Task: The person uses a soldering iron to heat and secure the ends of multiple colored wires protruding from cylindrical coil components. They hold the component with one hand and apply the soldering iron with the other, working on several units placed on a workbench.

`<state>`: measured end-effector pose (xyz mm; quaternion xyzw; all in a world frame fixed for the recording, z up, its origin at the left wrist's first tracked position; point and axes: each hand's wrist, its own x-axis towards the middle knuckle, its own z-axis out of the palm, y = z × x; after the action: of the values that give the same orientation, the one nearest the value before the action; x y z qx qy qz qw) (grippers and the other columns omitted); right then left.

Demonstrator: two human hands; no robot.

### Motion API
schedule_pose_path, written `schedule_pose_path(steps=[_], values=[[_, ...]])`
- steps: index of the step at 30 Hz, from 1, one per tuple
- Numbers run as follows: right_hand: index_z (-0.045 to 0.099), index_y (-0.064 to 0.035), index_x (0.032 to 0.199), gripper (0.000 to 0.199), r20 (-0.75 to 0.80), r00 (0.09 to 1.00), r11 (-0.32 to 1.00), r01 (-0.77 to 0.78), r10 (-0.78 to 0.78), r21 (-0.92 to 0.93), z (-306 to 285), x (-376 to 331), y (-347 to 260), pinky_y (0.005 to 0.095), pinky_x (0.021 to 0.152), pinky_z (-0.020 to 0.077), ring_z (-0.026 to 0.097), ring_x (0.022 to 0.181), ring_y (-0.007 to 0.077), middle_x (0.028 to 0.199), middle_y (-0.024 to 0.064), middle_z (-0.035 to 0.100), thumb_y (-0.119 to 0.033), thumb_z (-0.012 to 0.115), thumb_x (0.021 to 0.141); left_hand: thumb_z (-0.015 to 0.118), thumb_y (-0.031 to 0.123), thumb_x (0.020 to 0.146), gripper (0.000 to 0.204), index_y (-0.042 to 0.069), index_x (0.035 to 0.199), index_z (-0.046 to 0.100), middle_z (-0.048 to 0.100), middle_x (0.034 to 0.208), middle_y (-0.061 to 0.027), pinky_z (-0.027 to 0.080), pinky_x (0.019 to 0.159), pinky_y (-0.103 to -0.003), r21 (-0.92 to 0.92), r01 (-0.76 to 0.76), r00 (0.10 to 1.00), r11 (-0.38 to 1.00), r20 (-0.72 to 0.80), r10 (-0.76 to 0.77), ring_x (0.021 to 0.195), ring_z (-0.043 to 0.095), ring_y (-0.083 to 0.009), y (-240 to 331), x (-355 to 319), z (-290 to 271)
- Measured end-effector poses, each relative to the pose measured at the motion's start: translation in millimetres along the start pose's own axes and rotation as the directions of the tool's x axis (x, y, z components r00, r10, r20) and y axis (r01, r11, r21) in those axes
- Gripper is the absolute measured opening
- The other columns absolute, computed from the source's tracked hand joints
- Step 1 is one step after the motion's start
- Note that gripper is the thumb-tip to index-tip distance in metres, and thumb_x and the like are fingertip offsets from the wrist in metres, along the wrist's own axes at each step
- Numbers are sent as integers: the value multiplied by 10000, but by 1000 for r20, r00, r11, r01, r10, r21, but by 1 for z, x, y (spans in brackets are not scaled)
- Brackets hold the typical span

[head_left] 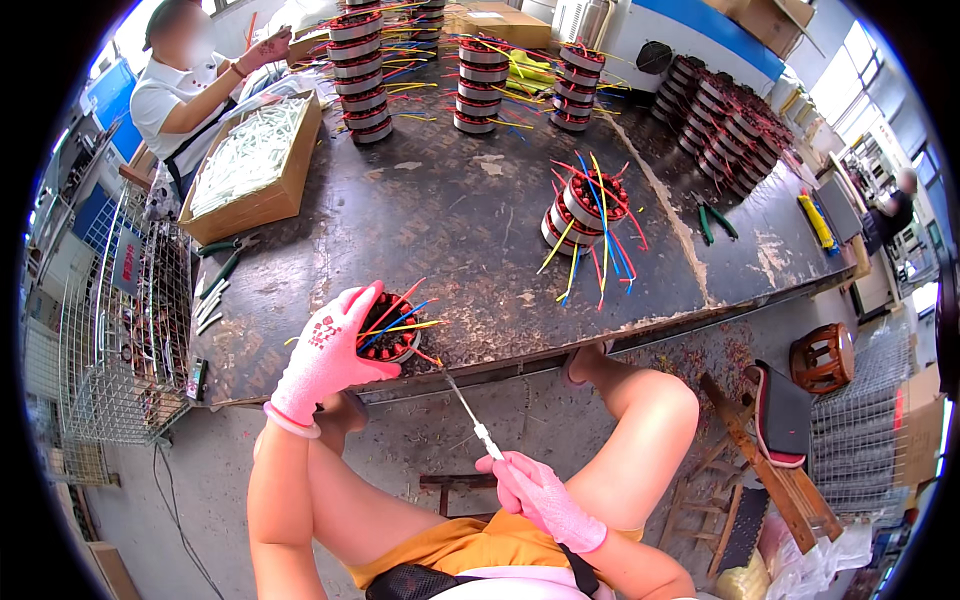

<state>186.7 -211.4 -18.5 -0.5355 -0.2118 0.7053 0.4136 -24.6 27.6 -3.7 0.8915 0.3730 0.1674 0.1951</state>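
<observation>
My left hand [335, 345], in a pink glove, is closed around a stator [388, 346], a metal ring with dark red windings, at the table's front edge. Red, blue and yellow wires stick out of it. My right hand [545, 500], also gloved in pink, pinches the lower end of a thin white and grey stick-like piece [473, 418] above my lap. Its far tip meets an orange wire end from the stator; how they join is too small to tell. Two stacked stators [580, 212] with loose coloured wires stand farther right on the table.
A cardboard box of white tubes [245, 155] stands at the left, green-handled pliers [222, 272] and several loose tubes [210, 308] nearby. Tall stator stacks [362, 80] line the back; more [720, 130] sit right, near green cutters [716, 222]. Across the table sits a person [180, 100].
</observation>
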Motion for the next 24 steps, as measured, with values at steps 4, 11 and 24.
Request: schedule_pose_path(steps=[4,11,24], values=[[567,17,1158,306,-3,999,999,37,-37,6,1,0,3,206,492,227,305,526,38,594,-61,364,-230,470,1006,857,271,547,953,-13,1355,440,517,1289,-199,447,962,-420,-6,-18,1000,1000,-8,18,1138,535,-386,1,1,0],[561,37,1157,315,-14,999,999,37,-37,9,2,-1,3,205,491,225,302,524,37,587,-62,357,-222,462,1007,860,277,549,951,-22,1350,443,512,1293,-200,454,957,-414,4,-18,1000,1000,-1,18,1128,543,-386,0,1,2],[584,16,1139,298,4,999,999,40,-40,31,-1,0,3,209,496,265,355,535,41,608,-52,400,-226,467,1010,859,265,546,953,11,1366,442,516,1291,-186,451,970,-401,14,38,999,999,10,-39,1161,533,-364,6,1,0]])
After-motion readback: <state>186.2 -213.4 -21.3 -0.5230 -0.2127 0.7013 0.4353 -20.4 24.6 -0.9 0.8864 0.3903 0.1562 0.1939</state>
